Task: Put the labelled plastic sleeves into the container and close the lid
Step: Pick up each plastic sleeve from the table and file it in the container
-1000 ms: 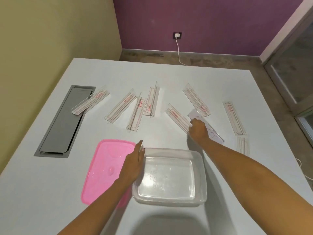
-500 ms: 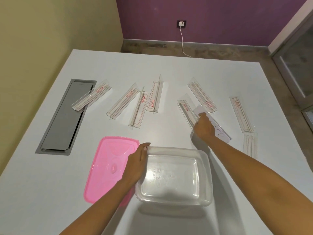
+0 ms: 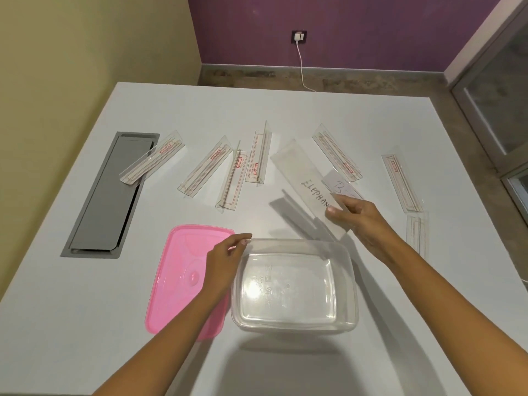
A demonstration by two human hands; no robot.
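Container [image 3: 285, 295] is empty, lid [image 3: 177, 281] off at its 9 o'clock: your left grip [image 3: 225, 261] holds its rim, your right grip [image 3: 363, 221] pinches one sleeve [image 3: 300, 172] at 1 o'clock, other sleeves [image 3: 205, 167] lie on the worktop [image 3: 85, 310].

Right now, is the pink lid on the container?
No, the pink lid lies flat on the table beside the open container.

even bright light, soft shadows under hands, wide-angle edge bending.
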